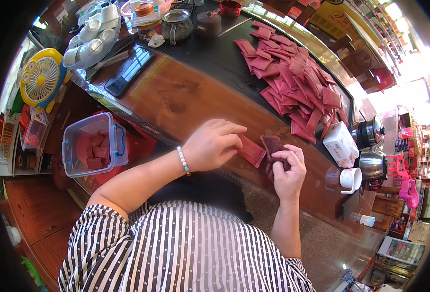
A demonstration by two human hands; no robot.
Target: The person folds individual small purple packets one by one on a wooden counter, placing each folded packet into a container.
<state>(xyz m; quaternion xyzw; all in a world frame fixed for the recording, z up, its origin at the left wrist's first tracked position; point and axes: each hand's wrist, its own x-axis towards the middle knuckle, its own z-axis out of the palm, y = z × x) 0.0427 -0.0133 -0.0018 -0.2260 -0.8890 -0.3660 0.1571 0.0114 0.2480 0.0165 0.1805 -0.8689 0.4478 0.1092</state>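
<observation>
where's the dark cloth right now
In the head view, right of centre, the dark cloth is held in the right hand, just right of the flat red packet.

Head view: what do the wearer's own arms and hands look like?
Left hand and right hand are ungloved. The left wrist wears a bracelet of pale beads with a blue one. The sleeves are short, striped black and white.

packets (293, 73): red | cloth (272, 144): dark maroon | shirt (186, 248): black-white striped
</observation>
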